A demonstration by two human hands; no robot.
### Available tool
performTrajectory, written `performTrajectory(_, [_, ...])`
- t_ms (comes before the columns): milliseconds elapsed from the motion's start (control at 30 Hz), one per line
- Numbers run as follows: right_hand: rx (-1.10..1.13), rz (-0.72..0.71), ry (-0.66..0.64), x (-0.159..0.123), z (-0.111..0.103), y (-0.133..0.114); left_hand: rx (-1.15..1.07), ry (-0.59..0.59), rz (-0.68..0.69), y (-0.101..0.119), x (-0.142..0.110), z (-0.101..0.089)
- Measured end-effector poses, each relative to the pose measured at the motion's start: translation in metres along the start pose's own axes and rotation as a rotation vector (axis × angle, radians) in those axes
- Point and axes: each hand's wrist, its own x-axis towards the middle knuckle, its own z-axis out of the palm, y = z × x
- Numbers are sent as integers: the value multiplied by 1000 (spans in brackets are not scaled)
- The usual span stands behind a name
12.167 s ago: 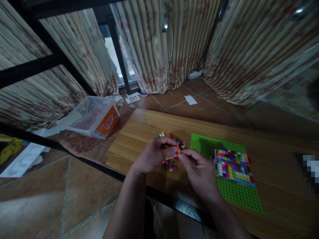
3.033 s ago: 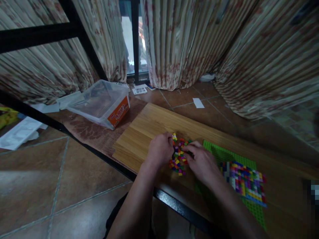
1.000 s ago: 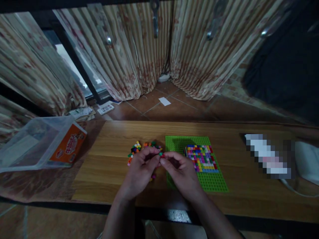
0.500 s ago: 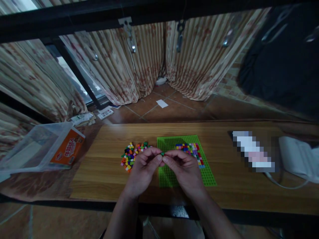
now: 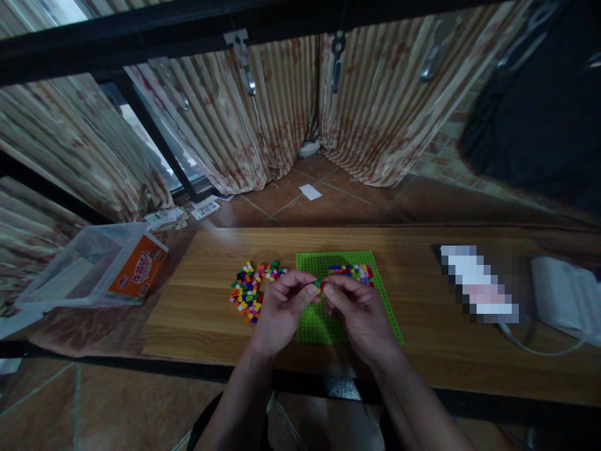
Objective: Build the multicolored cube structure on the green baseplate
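Observation:
Over the green baseplate (image 5: 312, 329), my left hand (image 5: 287, 308) and my right hand (image 5: 357, 313) meet with thumbs and forefingers pinched. Between the fingertips show small toy bricks: a green brick (image 5: 317, 284) at the left fingers and a red brick (image 5: 323, 285) at the right, with a bit of yellow below. Whether they are joined I cannot tell. Rows of multicoloured bricks (image 5: 350, 270) sit on the plate's upper right, partly hidden by my right hand. Left of the plate lies a loose pile of coloured bricks (image 5: 246, 291), partly behind my left hand.
The wooden table (image 5: 188, 313) carries a blurred-out flat device (image 5: 481, 285) and a white object with a cable (image 5: 561, 300) at the right. A clear plastic bin (image 5: 89, 250) with an orange label stands at the left. Curtains (image 5: 282, 119) hang beyond.
Both hands have moved slightly right over the baseplate. The fingertips are a little further apart, and red and yellow now show beside the green brick. The camera view has shifted slightly.

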Motion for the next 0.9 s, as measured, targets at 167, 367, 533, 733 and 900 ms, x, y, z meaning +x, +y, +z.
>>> performTrajectory(167, [114,65,-6,1,-3,-2,-59,-12,17,0,0,5])
performTrajectory(367, [174,112,15,1,-5,-3,-56,-29,34,0,-1,13])
performTrajectory(533, [57,139,-17,1,-9,1,-64,-13,12,-7,-2,14])
performTrajectory(733, [-2,186,-12,3,-14,3,-93,-5,3,-11,-2,14])
performTrajectory(900, [82,252,20,2,-8,0,-260,-14,-39,-10,-1,12])
